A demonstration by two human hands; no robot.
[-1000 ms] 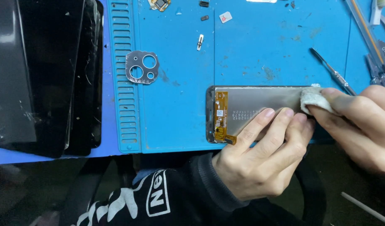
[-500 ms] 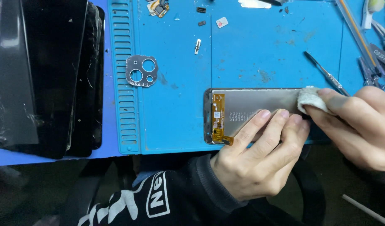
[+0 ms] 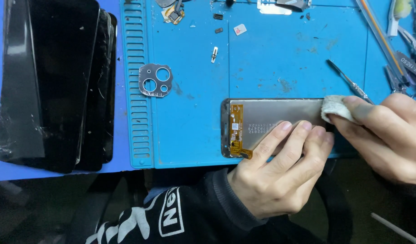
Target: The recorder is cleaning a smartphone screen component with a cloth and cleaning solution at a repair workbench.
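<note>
Between the earlier frames and this one, the right hand [image 3: 388,140] and its white wipe pad [image 3: 335,108] have slid slightly leftward along the top edge of the phone screen panel [image 3: 280,115], while the left hand [image 3: 280,174] keeps pressing the panel down in much the same spot. That panel lies back side up near the front edge of the blue work mat [image 3: 262,58], which covers the tabletop; its silvery back faces the camera, and an orange flex circuit [image 3: 236,135] runs down its left end. Left hand fingers [image 3: 273,140] are spread flat and slightly apart across the lower part of the panel, gripping nothing, only bearing on it. Right hand fingers are pinched together on the wipe pad, holding it against the panel's upper right corner. Just behind that hand, a thin metal tool [image 3: 348,81] lies slanted on the mat, and more tools [image 3: 404,54] crowd the far right edge. A grey camera-lens frame [image 3: 155,80] with round holes rests on the mat well to the left of the panel, beside a ribbed strip. Small screws and parts [image 3: 215,54] sit farther back. Off the mat at the far left, a stack of dark screen glasses [image 3: 49,81] lies on the blue surface.
</note>
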